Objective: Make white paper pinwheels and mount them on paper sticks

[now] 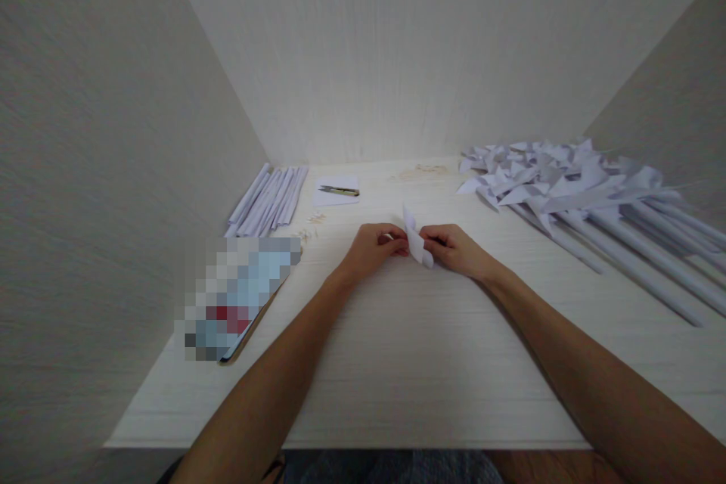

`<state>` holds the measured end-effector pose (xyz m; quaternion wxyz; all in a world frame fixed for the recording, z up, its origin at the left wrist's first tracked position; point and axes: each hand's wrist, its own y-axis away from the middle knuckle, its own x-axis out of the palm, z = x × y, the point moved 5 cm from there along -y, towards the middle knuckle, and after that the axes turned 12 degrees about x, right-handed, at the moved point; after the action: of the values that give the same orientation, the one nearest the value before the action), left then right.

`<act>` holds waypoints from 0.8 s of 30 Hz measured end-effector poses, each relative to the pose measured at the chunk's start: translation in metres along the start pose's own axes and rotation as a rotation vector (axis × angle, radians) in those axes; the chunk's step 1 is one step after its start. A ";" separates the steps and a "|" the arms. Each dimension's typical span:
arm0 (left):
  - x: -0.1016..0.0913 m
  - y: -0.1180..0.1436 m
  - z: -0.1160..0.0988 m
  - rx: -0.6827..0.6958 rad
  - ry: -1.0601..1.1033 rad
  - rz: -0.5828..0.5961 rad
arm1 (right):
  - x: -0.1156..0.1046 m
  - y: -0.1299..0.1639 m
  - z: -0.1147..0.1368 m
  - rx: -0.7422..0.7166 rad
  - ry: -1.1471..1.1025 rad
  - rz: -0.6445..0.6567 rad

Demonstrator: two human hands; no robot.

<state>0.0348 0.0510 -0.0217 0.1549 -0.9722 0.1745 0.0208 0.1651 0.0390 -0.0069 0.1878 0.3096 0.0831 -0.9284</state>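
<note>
A small folded piece of white paper (416, 240) stands between my two hands, just above the pale wooden desk (397, 348). My left hand (374, 248) pinches its left side with fingertips curled in. My right hand (457, 248) grips its right side, thumb and fingers closed on the fold. Both forearms reach in from the near edge toward the middle of the desk.
Rolled white paper sticks (271, 200) lie at the back left. Small snips (339, 190) rest on a white sheet behind them. A heap of finished paper pinwheels on sticks (572, 189) covers the right side. A blurred flat object (238, 295) lies at left. Walls enclose three sides.
</note>
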 end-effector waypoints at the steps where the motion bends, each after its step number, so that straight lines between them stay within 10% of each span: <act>1: 0.000 0.000 0.001 0.001 -0.009 0.017 | 0.000 0.000 -0.001 0.004 -0.011 0.021; 24: 0.004 0.005 -0.014 0.100 -0.001 -0.058 | 0.008 -0.005 -0.007 0.142 -0.469 0.147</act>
<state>0.0368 0.0412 -0.0103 0.2041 -0.9678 0.1471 0.0079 0.1604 0.0429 -0.0170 0.2466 0.1034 -0.0507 -0.9622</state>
